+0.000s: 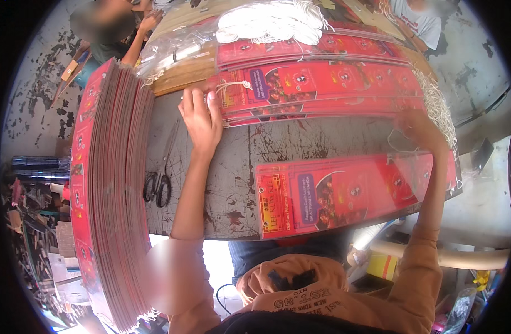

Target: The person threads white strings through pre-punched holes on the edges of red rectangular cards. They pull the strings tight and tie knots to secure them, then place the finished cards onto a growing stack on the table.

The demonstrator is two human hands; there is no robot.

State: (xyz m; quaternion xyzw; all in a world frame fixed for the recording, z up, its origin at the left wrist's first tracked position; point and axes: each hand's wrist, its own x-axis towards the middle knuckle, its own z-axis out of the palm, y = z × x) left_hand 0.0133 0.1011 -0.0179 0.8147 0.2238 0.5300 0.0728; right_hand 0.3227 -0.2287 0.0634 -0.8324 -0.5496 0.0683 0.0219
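Red printed boards (344,83) lie in an overlapping pile across the far middle of the table, some in clear plastic film. At their left end is my left hand (201,122), fingers bent and closed at the board's edge. A knotted white string (234,85) lies on the board beside those fingers. My right hand (419,131), slightly blurred, is closed at the right end of the pile, with a thin loop of white string (400,143) hanging from it. Nearer me, another red printed board (350,192) lies flat under my right forearm.
A tall stack of red boards (108,183) stands along the left. Black-handled scissors (157,189) lie beside it on the scratched dark tabletop (227,183). Bundled white string (272,22) rests at the back, more string (442,111) hangs at the right. Two other people sit across the table.
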